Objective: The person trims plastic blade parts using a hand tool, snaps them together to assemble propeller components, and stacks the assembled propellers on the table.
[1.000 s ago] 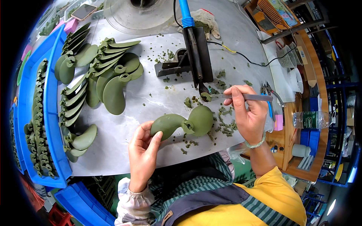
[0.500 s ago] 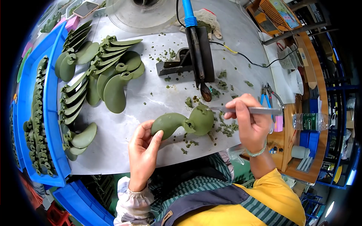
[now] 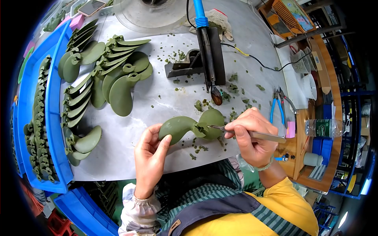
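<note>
My left hand [image 3: 151, 153] pinches the left blade of a dark green, propeller-shaped plastic piece [image 3: 179, 128] between thumb and fingers. The piece has two rounded blades joined at a small hub, and is held above the table's near part. My right hand [image 3: 254, 135] is closed around the flat handle of a slim metal scalpel-like tool [image 3: 265, 136]. Its narrow tip meets the piece beside the hub, on the right blade. Just beyond the piece, a soldering iron [image 3: 206, 43] with a blue grip rests on a black stand [image 3: 183, 70], its dark tip pointing towards me.
Many similar green pieces [image 3: 121, 100] lie in overlapping rows on the left. A long blue tray [image 3: 55, 118] beside them holds more. Green scraps [image 3: 199, 105] are scattered over the table. Pliers [image 3: 278, 106] lie at right, near a plastic bottle [image 3: 323, 128]; a work glove [image 3: 220, 21] lies behind.
The tool in my right hand has moved left and down, from the right blade's upper edge to beside the hub. My left hand keeps its hold on the piece.
</note>
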### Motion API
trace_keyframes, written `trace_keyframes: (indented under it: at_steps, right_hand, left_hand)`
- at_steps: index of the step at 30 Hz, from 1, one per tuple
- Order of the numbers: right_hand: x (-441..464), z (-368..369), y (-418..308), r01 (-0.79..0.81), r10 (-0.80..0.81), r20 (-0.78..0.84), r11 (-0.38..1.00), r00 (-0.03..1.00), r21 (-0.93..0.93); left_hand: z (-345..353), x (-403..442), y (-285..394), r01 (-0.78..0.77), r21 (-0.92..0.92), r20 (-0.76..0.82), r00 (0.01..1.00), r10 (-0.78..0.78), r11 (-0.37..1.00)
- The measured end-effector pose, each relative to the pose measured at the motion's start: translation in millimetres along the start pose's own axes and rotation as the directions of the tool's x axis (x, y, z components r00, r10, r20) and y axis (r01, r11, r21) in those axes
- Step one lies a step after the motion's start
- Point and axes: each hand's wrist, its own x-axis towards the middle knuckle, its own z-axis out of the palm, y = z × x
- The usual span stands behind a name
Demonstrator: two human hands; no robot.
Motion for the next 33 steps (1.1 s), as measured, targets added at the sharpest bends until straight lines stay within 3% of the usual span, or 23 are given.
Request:
trace_keyframes:
  at_steps: [8,14,17,19,21,22,26,29,33]
  right_hand:
    - [1,0,-2,0.005,-0.004,0.023,0.999,1.000,-0.043]
    - [1,-13,-17,-0.076,0.082,0.097,0.995,0.992,-0.064]
    - [-9,-13,-21,-0.193,0.190,0.037,0.975,0.981,0.112]
    - [-20,-11,-29,-0.400,0.444,-0.029,0.832,0.896,0.385]
    - [-25,-9,-35,-0.453,0.641,-0.042,0.586,0.767,0.671]
    - [-32,-8,-31,-0.397,0.605,-0.046,0.576,0.795,0.714]
    - [-43,-6,-20,-0.197,0.200,0.025,0.929,0.980,0.312]
    - [-49,4,-23,0.010,-0.012,0.010,0.988,1.000,0.152]
    - [-56,14,-26,0.129,-0.130,0.014,0.989,0.991,0.072]
  left_hand:
    - [-1,1,-1,-0.004,0.000,0.004,1.000,0.004,1.000]
    - [-2,-6,1,-0.041,0.051,-0.001,0.999,0.041,0.998]
    - [-3,-16,2,-0.089,0.113,-0.009,0.996,0.090,0.990]
    - [-5,-23,2,-0.128,0.162,-0.014,0.991,0.132,0.978]
    - [-7,-31,7,-0.148,0.165,-0.043,0.987,0.157,0.975]
    - [-8,-35,9,-0.157,0.167,-0.057,0.984,0.169,0.973]
    - [-21,-45,2,-0.191,0.059,-0.082,0.977,0.195,0.980]
    - [-23,-50,0,-0.209,0.002,-0.112,0.972,0.208,0.978]
    - [-20,-53,0,-0.267,-0.023,-0.116,0.958,0.263,0.963]
